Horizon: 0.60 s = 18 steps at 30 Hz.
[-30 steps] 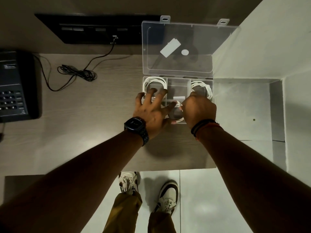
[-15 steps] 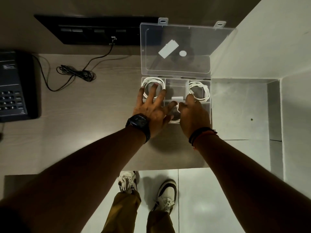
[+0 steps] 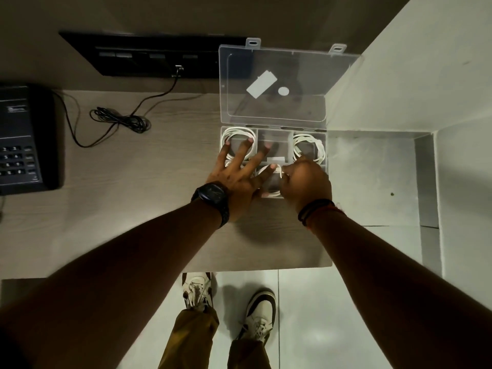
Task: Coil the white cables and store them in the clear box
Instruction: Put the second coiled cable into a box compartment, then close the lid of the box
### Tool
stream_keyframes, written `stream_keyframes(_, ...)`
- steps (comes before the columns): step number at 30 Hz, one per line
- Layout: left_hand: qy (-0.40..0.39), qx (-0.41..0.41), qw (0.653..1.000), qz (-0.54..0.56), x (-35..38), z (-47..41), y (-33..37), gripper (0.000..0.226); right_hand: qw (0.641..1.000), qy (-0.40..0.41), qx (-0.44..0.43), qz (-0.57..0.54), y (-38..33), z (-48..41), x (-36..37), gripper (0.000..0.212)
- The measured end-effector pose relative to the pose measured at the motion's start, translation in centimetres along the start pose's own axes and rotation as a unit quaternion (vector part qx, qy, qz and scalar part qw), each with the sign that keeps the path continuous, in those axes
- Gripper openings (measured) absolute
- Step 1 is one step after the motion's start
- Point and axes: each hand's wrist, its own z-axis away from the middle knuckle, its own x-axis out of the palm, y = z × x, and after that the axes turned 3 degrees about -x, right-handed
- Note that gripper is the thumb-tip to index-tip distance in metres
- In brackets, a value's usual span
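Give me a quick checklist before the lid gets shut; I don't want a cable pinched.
1. Lid fully open: ok.
2. Far-left coil inside its compartment: ok.
3. Far-right coil inside its compartment: ok.
4. Near coil fully tucked in: cannot tell, the right hand covers part of it.
5. Left hand off the box: not ok, fingers spread over it.
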Motion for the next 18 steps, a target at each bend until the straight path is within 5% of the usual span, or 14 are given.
stream_keyframes(4,0.027,0.041,0.998,0.032,-1.3,-0.2,-2.0,0.064,0.996,0.039,-0.032,-0.072,0.2,-0.8,-2.7,0.02)
stream_keyframes(6,0.12,-0.014,0.974,0.193,-3.1,-0.4,-2.7,0.059,0.982,0.129,0.025,-0.133,0.2,-1.9,-4.6,0.02)
stream_keyframes(7,0.183,-0.096,0.932,0.297,-4.1,-0.9,-3.0,0.056,0.965,0.18,0.071,-0.176,0.4,-2.8,-5.6,0.019)
stream_keyframes(9,0.258,-0.3,0.787,0.473,-6.2,-2.3,-3.6,0.053,0.917,0.242,0.172,-0.266,0.7,-4.8,-7.5,0.031)
stream_keyframes(11,0.23,-0.409,0.636,0.613,-8.4,-4.2,-4.4,0.059,0.887,0.186,0.23,-0.355,1.2,-7.1,-9.1,0.053)
stream_keyframes(12,0.208,-0.417,0.594,0.656,-9.1,-5.0,-4.7,0.06,0.881,0.143,0.236,-0.384,1.3,-8.0,-9.8,0.055)
stream_keyframes(14,0.177,-0.406,0.57,0.692,-10.4,-5.8,-4.7,0.058,0.891,0.087,0.225,-0.384,1.0,-8.8,-10.9,0.057)
stream_keyframes(18,0.197,-0.404,0.542,0.71,-11.0,-5.3,-4.5,0.031,0.887,0.118,0.214,-0.392,0.9,-9.1,-11.3,0.067)
